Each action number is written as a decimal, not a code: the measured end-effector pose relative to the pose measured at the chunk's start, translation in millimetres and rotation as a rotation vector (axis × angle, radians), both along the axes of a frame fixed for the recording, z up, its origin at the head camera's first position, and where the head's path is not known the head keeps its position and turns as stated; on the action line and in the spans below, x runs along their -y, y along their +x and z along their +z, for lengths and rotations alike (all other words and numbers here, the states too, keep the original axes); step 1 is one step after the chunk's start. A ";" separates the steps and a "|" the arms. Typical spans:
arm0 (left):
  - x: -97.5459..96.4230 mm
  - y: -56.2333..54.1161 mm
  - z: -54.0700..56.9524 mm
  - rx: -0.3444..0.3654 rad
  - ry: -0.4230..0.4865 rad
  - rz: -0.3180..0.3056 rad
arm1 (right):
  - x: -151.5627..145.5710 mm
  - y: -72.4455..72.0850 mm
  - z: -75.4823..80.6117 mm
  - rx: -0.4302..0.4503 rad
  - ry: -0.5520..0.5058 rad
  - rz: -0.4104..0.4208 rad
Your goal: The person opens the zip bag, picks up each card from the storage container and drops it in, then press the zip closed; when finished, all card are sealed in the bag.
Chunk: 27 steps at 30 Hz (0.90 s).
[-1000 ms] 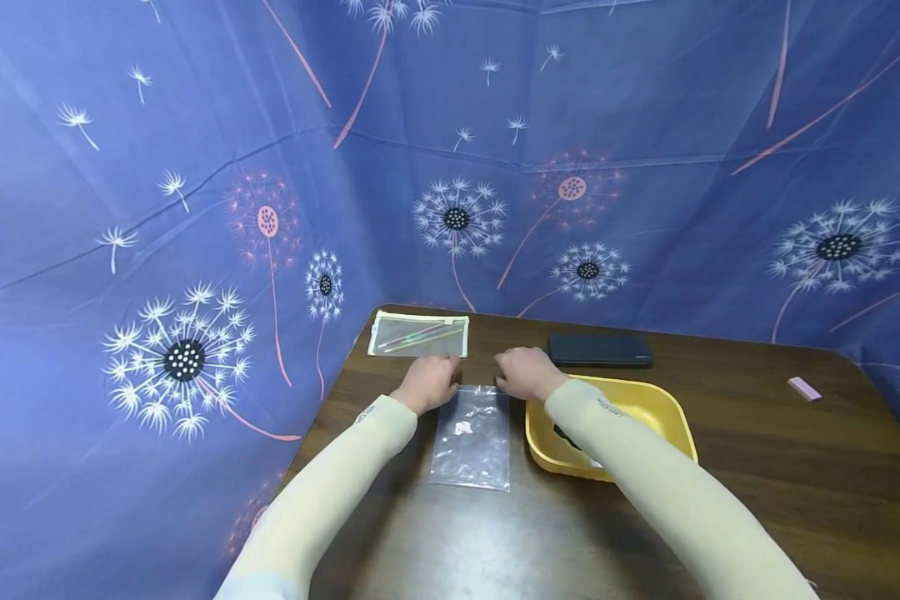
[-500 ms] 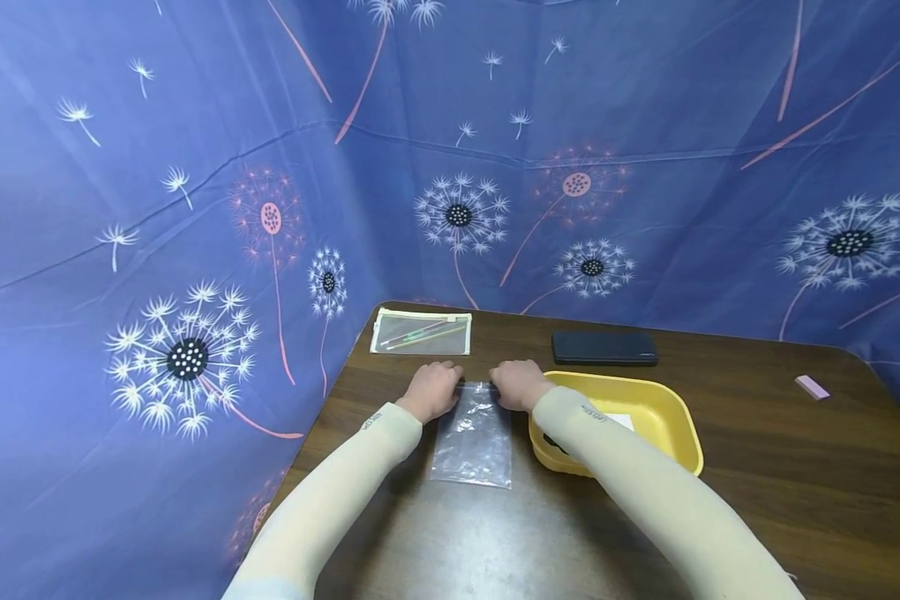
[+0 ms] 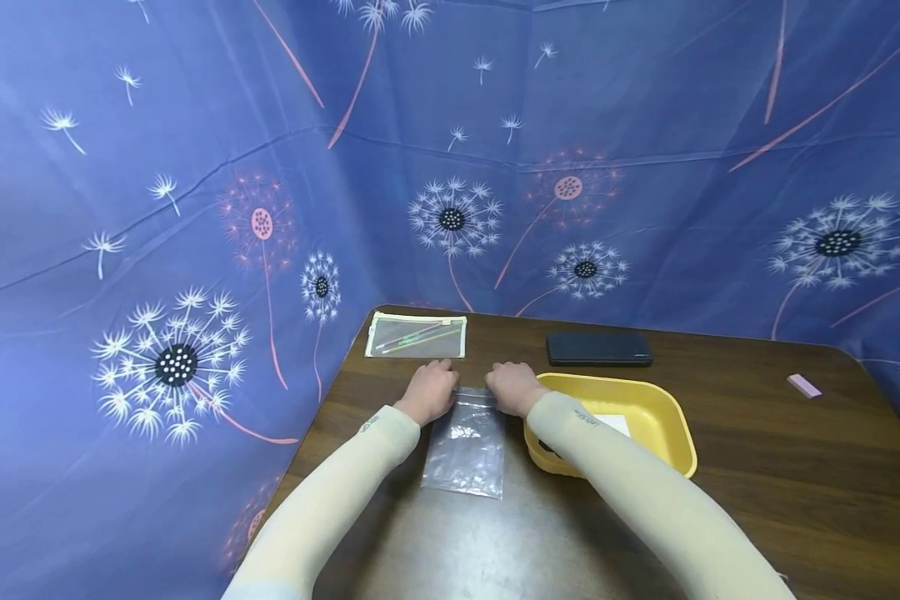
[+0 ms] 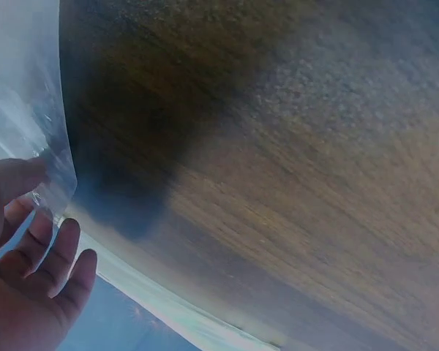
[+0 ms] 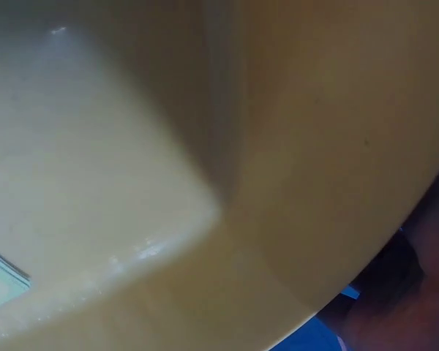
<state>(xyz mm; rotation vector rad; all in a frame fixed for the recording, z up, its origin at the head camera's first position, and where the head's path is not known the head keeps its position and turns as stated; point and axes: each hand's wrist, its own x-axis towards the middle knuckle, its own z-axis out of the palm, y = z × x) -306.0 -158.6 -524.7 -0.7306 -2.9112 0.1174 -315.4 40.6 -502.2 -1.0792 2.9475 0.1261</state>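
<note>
A clear bag [image 3: 463,458] lies on the table [image 3: 757,467], left hand [image 3: 429,392] pinching one top corner, right hand [image 3: 513,388] at the other (fingertips hidden, grip unclear); likely mouth-handling, next calling for even tension.

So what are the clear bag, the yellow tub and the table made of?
Clear bag: seemingly thin, glossy plastic film; it's see-through with glinting creases.
Yellow tub: probably moulded plastic; smooth, rounded rim, soft sheen.
Table: wood or laminate; brown grain, satin glare.
</note>
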 end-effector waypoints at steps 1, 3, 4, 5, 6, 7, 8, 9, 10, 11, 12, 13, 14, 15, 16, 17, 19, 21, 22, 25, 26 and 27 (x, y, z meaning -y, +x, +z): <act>-0.5 0.3 0.3 0.000 0.003 0.000 | -0.7 0.3 -0.5 -0.007 -0.007 0.002; -1.4 0.7 2.1 -0.001 0.023 -0.002 | -2.6 -0.3 -2.3 -0.021 -0.031 -0.001; -1.9 0.8 3.3 -0.005 0.035 -0.005 | -3.7 -0.9 -2.9 -0.030 -0.055 0.001; -2.2 0.8 4.7 -0.007 0.045 -0.004 | -5.0 -1.6 -3.7 -0.035 -0.079 0.001; -2.4 0.8 5.8 -0.011 0.058 -0.006 | -6.2 -2.3 -4.1 -0.042 -0.111 0.003; -2.5 0.4 6.9 -0.018 0.071 -0.008 | -7.5 -2.8 -3.7 -0.045 -0.141 0.005; -2.4 -0.2 7.5 -0.029 0.084 -0.011 | -8.8 -3.3 -3.1 -0.044 -0.171 0.007; -2.3 -0.8 8.2 -0.049 0.102 -0.019 | -10.0 -3.3 -1.2 -0.039 -0.200 0.011; -2.0 -0.9 9.7 -0.067 0.122 -0.028 | -10.6 -2.9 1.6 -0.029 -0.222 0.012; -2.0 -0.9 11.1 -0.085 0.138 -0.034 | -11.1 -1.6 5.0 -0.021 -0.240 0.009; -2.1 -1.6 12.0 -0.106 0.153 -0.041 | -11.8 -0.8 7.9 -0.017 -0.257 0.007; -2.3 -2.2 13.3 -0.128 0.177 -0.051 | -12.7 0.3 10.9 -0.017 -0.269 0.003; -3.0 -2.1 15.2 -0.143 0.204 -0.061 | -13.4 1.2 13.9 -0.020 -0.287 -0.001; -3.8 -1.7 18.0 -0.152 0.227 -0.069 | -14.3 2.7 17.2 -0.023 -0.304 -0.007; -4.8 -1.0 20.9 -0.157 0.249 -0.076 | -15.5 4.3 20.2 -0.025 -0.319 -0.015; -6.0 -0.6 23.7 -0.167 0.273 -0.086 | -17.3 6.0 22.7 -0.032 -0.335 -0.019; -8.3 1.9 31.6 -0.179 0.336 -0.110 | -21.4 9.2 28.6 -0.035 -0.366 -0.031; -10.8 4.6 41.6 -0.199 0.390 -0.131 | -25.9 13.6 36.3 -0.029 -0.406 -0.044; -12.0 6.0 46.5 -0.217 0.417 -0.145 | -28.1 16.0 40.1 -0.029 -0.426 -0.050; -15.6 9.9 60.6 -0.264 0.487 -0.175 | -34.0 23.1 50.4 -0.046 -0.486 -0.065; -16.9 11.1 64.8 -0.281 0.503 -0.181 | -35.8 25.7 53.3 -0.059 -0.506 -0.068; -18.3 12.8 68.9 -0.292 0.518 -0.187 | -37.6 28.4 56.1 -0.071 -0.520 -0.072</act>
